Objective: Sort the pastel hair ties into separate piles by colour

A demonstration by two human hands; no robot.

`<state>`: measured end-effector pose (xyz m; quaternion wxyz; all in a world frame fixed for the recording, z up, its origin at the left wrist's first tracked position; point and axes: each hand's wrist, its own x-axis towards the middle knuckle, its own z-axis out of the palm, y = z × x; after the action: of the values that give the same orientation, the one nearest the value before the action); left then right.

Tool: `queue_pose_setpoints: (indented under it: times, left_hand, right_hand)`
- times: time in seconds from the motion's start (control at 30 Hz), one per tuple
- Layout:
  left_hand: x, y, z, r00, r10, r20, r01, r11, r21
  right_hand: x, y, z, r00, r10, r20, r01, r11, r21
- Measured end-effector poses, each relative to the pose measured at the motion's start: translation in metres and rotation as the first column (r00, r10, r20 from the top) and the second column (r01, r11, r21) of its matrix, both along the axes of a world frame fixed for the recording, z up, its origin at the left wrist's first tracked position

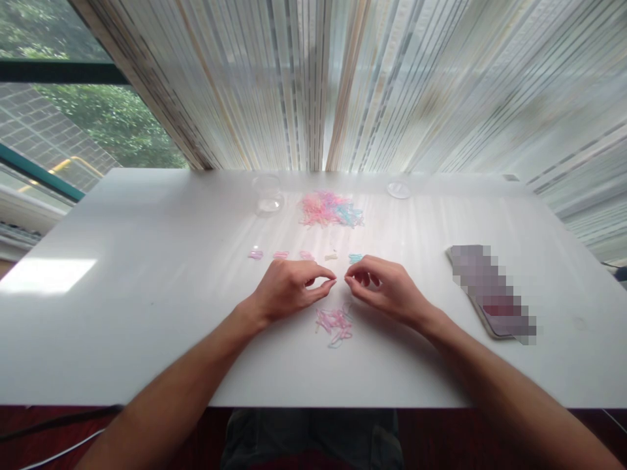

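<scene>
My left hand (292, 287) is closed in a pinch, thumb and forefinger meeting above the table. Facing it across a narrow gap, my right hand (385, 287) is pinched too. Anything between either set of fingertips is too small to make out. Just below the hands lies a small loose heap of pink and pale rubber bands (334, 323). Beyond the fingers runs a row of small bunches: purple (255, 255), pink (281, 255), light pink (307, 256), cream (331, 257) and turquoise (355, 258). My right hand is close to the turquoise bunch.
Farther back is a larger pile of mixed pastel bands (329, 209). A clear plastic jar (268, 199) stands left of it, and a clear round lid (398, 190) lies to its right. A phone (490, 294) rests on the right of the white table (161, 274). Striped curtains hang behind.
</scene>
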<state>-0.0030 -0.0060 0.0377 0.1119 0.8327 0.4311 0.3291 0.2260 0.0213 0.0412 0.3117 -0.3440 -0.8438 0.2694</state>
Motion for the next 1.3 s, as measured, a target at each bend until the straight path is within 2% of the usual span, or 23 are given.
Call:
queue_pose_setpoints:
  times: [0.17, 0.33, 0.87, 0.93, 1.13, 1.3]
  left_hand:
    - [0.002, 0.001, -0.002, 1.000, 0.021, -0.022, -0.021, 1.000, 0.002]
    - [0.004, 0.004, -0.003, 0.999, 0.038, -0.009, -0.038, 0.999, 0.039]
    - [0.006, 0.005, -0.005, 0.998, 0.060, -0.025, -0.059, 0.998, 0.030]
    - [0.006, 0.006, -0.005, 0.996, 0.088, -0.029, -0.087, 0.996, 0.036]
    - [0.006, 0.013, -0.009, 0.958, 0.272, -0.090, -0.267, 0.961, 0.066]
    - [0.009, 0.016, -0.014, 0.935, 0.309, -0.176, -0.294, 0.950, 0.109]
  right_hand:
    - [-0.001, 0.000, -0.002, 0.999, -0.042, -0.034, 0.042, 0.999, 0.001]
    - [-0.001, 0.000, -0.002, 0.998, -0.043, -0.038, 0.043, 0.999, -0.011]
    - [-0.001, 0.001, -0.001, 0.998, -0.041, -0.055, 0.040, 0.999, -0.017]
    - [-0.001, 0.001, -0.002, 0.997, -0.056, -0.056, 0.056, 0.998, -0.003]
    - [0.003, 0.004, -0.003, 0.991, -0.127, -0.042, 0.130, 0.989, 0.073]
    - [0.004, 0.005, -0.003, 0.993, -0.111, -0.043, 0.115, 0.989, 0.096]
